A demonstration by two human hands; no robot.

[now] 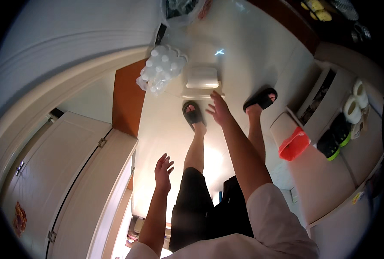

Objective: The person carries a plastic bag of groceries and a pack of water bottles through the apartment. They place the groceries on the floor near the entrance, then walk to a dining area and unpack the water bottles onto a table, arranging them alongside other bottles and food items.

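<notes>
**Pale floor point(164, 125), bundled bottles point(159, 68), white object point(202, 77)**

Mid-frame, floor is being brightly lit. Upper left of centre, bottles are being seen bunched. Upper centre, white object is being overlapped at lower right by right hand point(220, 110), fingers spread; contact unclear. Lower left of centre, left hand point(162, 173) is being held apart, fingers loosely spread.

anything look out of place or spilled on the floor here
I see no spill. One mildly odd thing: a white boxy object sits out on the floor, ahead of the black slippers, where someone might trip on it.
</notes>
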